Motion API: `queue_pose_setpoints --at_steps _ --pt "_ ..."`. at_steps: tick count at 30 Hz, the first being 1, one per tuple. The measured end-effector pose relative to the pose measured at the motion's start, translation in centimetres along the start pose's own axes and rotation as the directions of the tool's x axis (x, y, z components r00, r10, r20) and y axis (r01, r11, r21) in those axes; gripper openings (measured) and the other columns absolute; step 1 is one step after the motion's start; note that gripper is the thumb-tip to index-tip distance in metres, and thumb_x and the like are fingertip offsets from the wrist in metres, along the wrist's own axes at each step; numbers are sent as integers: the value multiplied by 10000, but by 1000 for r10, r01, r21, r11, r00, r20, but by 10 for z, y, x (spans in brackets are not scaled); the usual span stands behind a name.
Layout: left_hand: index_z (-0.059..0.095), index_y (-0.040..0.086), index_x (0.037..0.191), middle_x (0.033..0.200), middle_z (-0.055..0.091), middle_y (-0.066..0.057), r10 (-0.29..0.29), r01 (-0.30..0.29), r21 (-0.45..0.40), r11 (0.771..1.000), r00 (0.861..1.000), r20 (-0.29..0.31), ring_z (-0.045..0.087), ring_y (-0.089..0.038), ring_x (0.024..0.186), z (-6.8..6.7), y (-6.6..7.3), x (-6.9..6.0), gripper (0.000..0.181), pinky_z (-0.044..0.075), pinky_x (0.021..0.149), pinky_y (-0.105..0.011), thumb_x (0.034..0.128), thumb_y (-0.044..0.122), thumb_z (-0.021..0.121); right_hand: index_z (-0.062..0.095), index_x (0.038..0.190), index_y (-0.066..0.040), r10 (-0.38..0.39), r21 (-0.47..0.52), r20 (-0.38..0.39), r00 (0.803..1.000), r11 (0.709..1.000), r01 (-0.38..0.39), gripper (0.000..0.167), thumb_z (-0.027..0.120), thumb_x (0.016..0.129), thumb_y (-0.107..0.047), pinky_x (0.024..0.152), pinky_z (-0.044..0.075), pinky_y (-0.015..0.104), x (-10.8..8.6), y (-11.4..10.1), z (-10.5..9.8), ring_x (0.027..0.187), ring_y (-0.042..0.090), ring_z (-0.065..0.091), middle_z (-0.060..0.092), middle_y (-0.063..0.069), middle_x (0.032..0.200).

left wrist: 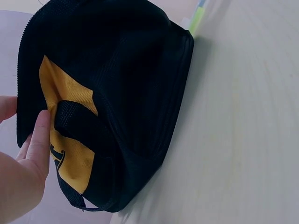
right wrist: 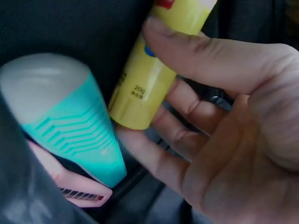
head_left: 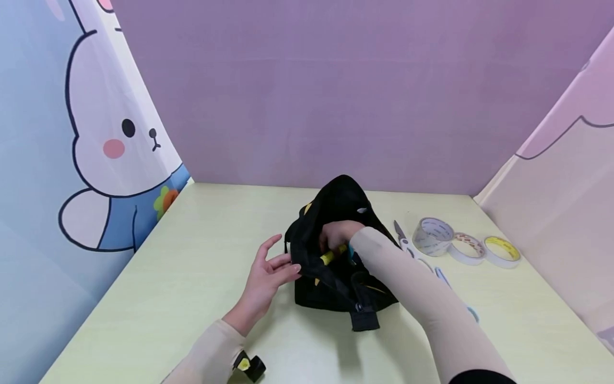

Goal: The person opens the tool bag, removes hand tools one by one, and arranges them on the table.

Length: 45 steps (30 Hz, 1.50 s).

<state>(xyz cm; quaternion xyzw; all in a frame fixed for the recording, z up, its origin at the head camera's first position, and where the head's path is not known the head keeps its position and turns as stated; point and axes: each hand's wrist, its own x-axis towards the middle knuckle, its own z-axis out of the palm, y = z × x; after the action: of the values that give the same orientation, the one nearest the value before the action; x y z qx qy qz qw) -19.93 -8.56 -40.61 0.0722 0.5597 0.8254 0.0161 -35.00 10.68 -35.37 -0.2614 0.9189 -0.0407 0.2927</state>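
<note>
Inside an open black bag [head_left: 342,200] on a pale surface [head_left: 216,224], the right hand [head_left: 340,233] curls its fingers round a yellow tube [right wrist: 142,95]. The left hand [head_left: 264,280] pinches the bag's rim.

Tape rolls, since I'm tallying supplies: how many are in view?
3, all on the table right of the black bag: a wide clear roll nearest it, a narrower roll in the middle, and a yellow-cored roll farthest right. More could be hidden inside the bag.
</note>
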Motion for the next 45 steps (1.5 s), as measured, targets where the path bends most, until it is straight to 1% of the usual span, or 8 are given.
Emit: queue_pose_setpoints --at_steps 4,7,13,17,22,28,36,45 --pt "262 83 1509 1108 683 -175 0 0 3 1000 1000 -1 696 -141 842 0 0 -1 781 587 799 -341 863 -170 622 761 947 -145 16 -39 1 1000 999 -16 287 750 762 74 733 521 270 -2 0 0 936 172 560 638 -13 1008" --pt "265 88 1508 1113 683 -177 -1 1 2 1000 1000 -5 696 -139 842 0 0 -1 782 587 799 -343 863 -171 622 758 964 -156 26 -21 7 1000 999 -25 277 786 771 40 678 515 275 -6 1 -4 918 183 553 624 -5 1041" --pt "228 56 1521 1115 684 -171 2 -2 -7 1000 1000 1 697 -135 831 0 1 0 796 587 796 -339 865 -169 618 743 960 -194 62 43 26 998 997 -63 272 796 788 10 494 456 270 -21 6 -19 764 197 563 611 23 1050" --pt "220 50 1522 1108 686 -165 -3 3 -8 1000 1000 0 696 -133 822 0 1 0 800 587 790 -337 863 -172 616 725 978 -182 53 129 46 998 990 -58 246 761 829 11 536 543 316 -33 7 -28 769 203 595 599 45 1068" --pt "234 63 1518 1111 686 -163 0 0 -3 1000 1000 1 696 -134 826 0 1 0 789 587 792 -336 867 -166 619 687 1021 -111 11 260 41 999 965 -22 234 741 847 35 708 603 483 -44 11 -39 752 237 638 576 63 911" --pt "242 65 1515 1106 688 -160 2 -2 -3 1000 1000 -3 696 -135 825 -1 1 -1 785 587 790 -335 866 -168 619 671 1025 -85 -52 325 -17 999 944 54 222 750 841 13 612 592 365 -53 18 -46 603 149 533 456 -15 704" --pt "262 84 1505 1106 691 -158 -7 7 -11 1000 1000 -4 698 -136 820 -1 1 -1 777 588 788 -336 863 -174 616 648 1122 -47 -83 472 -120 989 872 131 303 768 844 -48 601 598 366 -69 19 -48 696 249 645 618 84 876" --pt "246 68 1515 1117 688 -168 0 0 -5 1000 1000 1 700 -139 832 -2 1 -1 784 587 793 -337 866 -170 616 606 1144 -11 -101 560 -248 964 797 228 316 741 858 -20 656 608 460 -84 23 -43 731 264 657 623 129 879"
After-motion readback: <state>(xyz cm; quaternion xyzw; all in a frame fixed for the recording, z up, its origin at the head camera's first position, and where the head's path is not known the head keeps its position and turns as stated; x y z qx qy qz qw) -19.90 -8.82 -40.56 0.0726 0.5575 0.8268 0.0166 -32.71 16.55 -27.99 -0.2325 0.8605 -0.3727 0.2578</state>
